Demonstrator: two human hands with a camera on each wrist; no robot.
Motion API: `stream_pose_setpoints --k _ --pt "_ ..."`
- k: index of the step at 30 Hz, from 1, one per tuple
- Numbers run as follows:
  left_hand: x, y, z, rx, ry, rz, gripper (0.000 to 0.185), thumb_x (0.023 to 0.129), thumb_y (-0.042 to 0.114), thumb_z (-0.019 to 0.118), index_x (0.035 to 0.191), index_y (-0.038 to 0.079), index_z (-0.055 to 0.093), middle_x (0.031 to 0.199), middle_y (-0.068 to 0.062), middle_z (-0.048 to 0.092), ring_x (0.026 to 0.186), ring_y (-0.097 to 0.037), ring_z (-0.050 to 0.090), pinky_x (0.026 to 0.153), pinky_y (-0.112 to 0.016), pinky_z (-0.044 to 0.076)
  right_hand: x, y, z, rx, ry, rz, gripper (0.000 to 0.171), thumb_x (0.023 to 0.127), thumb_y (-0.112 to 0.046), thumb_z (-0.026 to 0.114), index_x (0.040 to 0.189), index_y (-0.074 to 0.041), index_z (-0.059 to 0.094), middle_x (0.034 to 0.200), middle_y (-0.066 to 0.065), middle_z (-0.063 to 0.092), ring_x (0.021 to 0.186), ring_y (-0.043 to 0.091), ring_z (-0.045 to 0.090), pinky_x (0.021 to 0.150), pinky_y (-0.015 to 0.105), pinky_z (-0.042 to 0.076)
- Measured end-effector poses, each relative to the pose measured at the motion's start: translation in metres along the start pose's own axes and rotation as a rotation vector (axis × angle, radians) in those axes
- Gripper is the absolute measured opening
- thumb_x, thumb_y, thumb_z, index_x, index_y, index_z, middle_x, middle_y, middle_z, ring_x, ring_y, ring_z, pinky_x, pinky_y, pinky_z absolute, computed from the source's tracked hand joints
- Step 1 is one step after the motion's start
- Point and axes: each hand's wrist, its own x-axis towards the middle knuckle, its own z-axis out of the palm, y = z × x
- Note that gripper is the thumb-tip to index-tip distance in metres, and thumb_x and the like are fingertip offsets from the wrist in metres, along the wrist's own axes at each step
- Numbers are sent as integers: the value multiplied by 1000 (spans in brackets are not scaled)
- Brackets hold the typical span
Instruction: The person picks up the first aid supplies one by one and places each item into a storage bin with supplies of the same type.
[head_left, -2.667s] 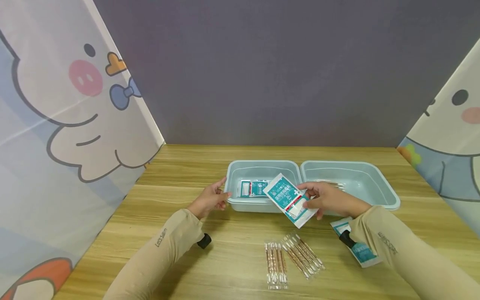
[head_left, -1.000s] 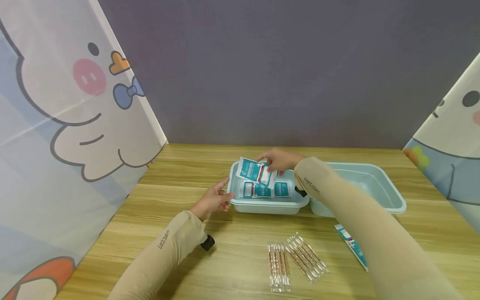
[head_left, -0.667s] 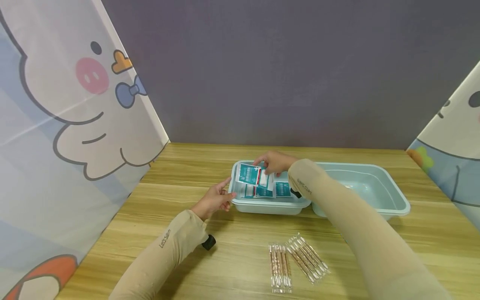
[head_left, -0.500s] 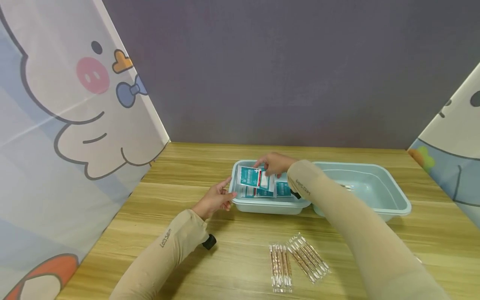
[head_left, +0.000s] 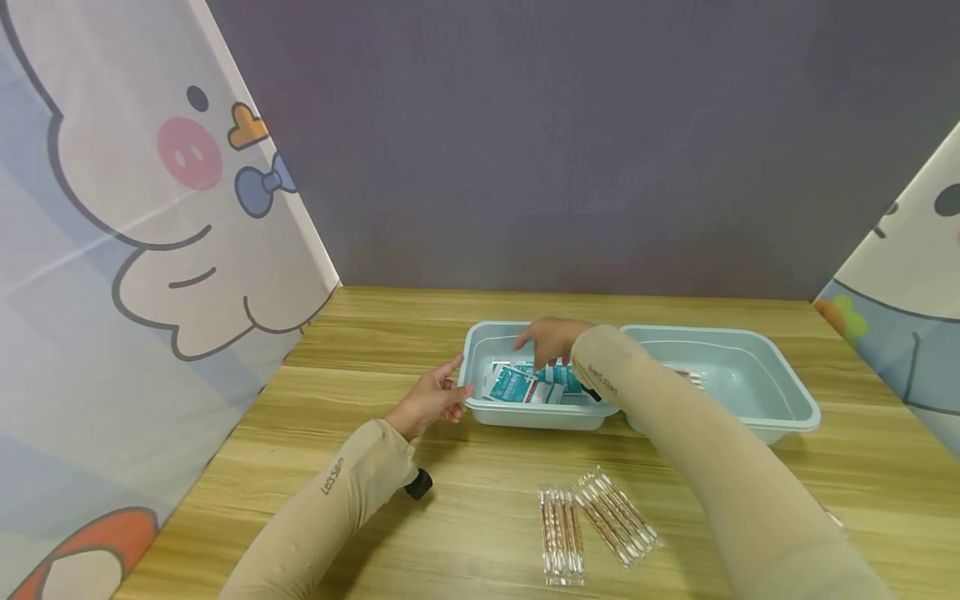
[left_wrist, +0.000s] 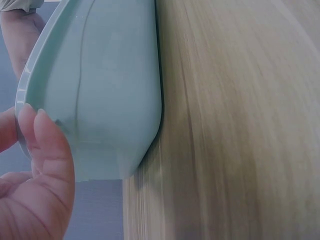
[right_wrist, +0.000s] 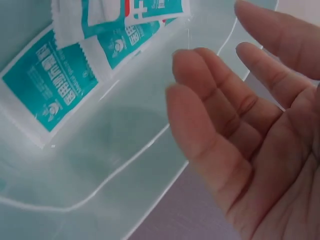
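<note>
Both arms are covered to the wrist in close-fitting beige stretch-fabric sleeves, the left sleeve (head_left: 330, 508) and the right sleeve (head_left: 720, 492) alike. Each carries small dark lettering printed near the cuff. A small black rounded device sits strapped under each wrist, the left wrist device (head_left: 417, 484) showing plainly and the right wrist device (head_left: 591, 392) only partly. The hands themselves are bare, without rings or gloves.

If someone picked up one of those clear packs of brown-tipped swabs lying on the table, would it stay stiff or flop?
The swab packs would probably stay fairly straight, since the thin sticks lie side by side inside. They look light. The glossy clear wrap may be a bit slippery on the table.
</note>
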Motion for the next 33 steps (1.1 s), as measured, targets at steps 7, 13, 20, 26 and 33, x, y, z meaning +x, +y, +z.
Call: stream_pose_setpoints --k 7,13,20,26,33 --pt "0 -1 0 7 0 -9 69 94 1 58 152 7 22 76 -5 46 53 -10 48 52 -20 48 -13 13 -7 0 24 -107 54 88 -3 66 139 -8 50 86 7 63 77 25 60 69 41 56" --pt "-1 0 0 5 12 -22 68 94 1 58 152 9 22 77 -5 45 53 -10 48 52 -20 48 -35 28 -11 -3 72 -201 48 87 -5 67 133 -4 55 77 6 60 61 21 55 55 33 54" --pt "-1 1 1 -8 13 -4 67 94 -1 56 152 8 23 76 -4 45 52 -10 48 51 -21 48 -57 51 -13 8 83 -170 46 87 -4 66 132 -1 54 76 6 60 58 15 53 49 29 51" --pt "-1 1 2 -5 -3 -10 68 94 1 58 152 8 22 77 -4 45 53 -10 48 52 -20 49 -77 66 -12 19 77 -150 47 87 -5 67 132 1 54 73 5 59 54 13 50 48 31 50" --pt "-1 -1 0 -9 -10 8 68 95 1 57 152 7 20 78 -4 45 52 -8 48 52 -20 48 -98 78 -6 45 59 -108 46 88 -5 65 131 3 53 72 1 56 55 15 49 48 29 49"
